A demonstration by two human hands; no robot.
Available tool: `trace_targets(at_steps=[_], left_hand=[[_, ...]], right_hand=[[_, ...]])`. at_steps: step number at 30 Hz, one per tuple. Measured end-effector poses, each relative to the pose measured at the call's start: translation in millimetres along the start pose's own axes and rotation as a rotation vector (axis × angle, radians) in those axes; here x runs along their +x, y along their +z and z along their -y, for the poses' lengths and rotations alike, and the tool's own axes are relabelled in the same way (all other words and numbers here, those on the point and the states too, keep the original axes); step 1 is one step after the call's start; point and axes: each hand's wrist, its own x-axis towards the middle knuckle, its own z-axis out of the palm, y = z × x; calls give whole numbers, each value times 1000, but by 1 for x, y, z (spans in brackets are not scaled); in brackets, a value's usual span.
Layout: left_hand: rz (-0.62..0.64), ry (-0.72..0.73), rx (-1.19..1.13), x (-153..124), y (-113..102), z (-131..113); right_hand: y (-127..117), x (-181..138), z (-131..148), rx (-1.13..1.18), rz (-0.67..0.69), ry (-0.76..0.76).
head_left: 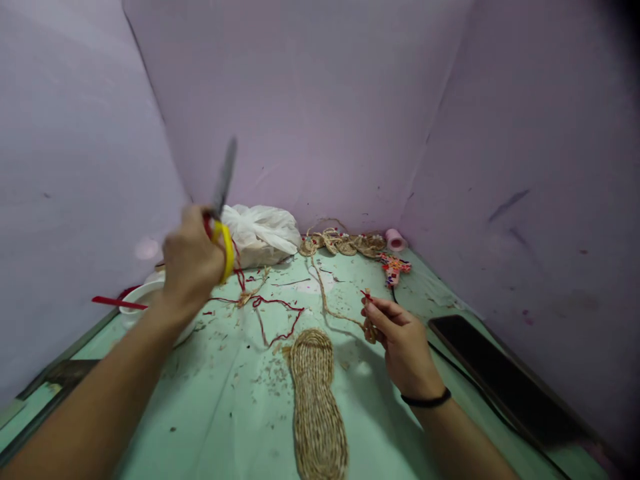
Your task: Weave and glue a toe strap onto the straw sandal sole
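Tan, ribbed, waisted pad (319,407) lies toward desk's (225,420) near edge; left hand (193,260) grips scissors (223,192), right hand (403,340) pinches twisted cord (324,301).

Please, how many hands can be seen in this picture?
2: the left hand, raised at left, holds scissors; the right hand, right of the coiled straw piece, pinches red thread.

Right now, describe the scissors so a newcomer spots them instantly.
Above the green table, find the left hand near the white bag. The scissors point up from it: blurred grey blade, yellow handle loop, the only bladed tool in view.
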Motion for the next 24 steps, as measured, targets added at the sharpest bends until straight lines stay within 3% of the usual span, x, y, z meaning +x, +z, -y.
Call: trace_targets(at_steps=[1,2,4,6,8,12,14,15,18,21,23,24], left_hand=[[-128,-7,61,19,0,1],[-171,9,92,36,0,2],[-87,9,141,56,3,4],[71,-30,191,56,10,6],[216,4,188,37,22,9],[586,163,103,-27,48,21],[812,151,83,-51,59,32],[851,133,85,-58,62,37],[869,103,95,-61,64,47],[793,63,97,-59,50,40],[666,39,-69,-67,35,24],[670,26,-234,-74,27,14]], right_hand=[[0,0,0,-4,3,-3],[0,-1,0,-8,7,-6],[1,-1,0,-15,18,-7],[2,-2,0,-17,29,-3],[3,-3,1,-11,30,7],[7,-5,5,12,21,46],[10,-8,5,14,39,78],[11,-9,5,16,56,101],[15,-13,4,20,130,174],[18,-18,2,-38,216,189],[20,-23,0,-152,269,142],[22,-26,-1,-228,285,103]])
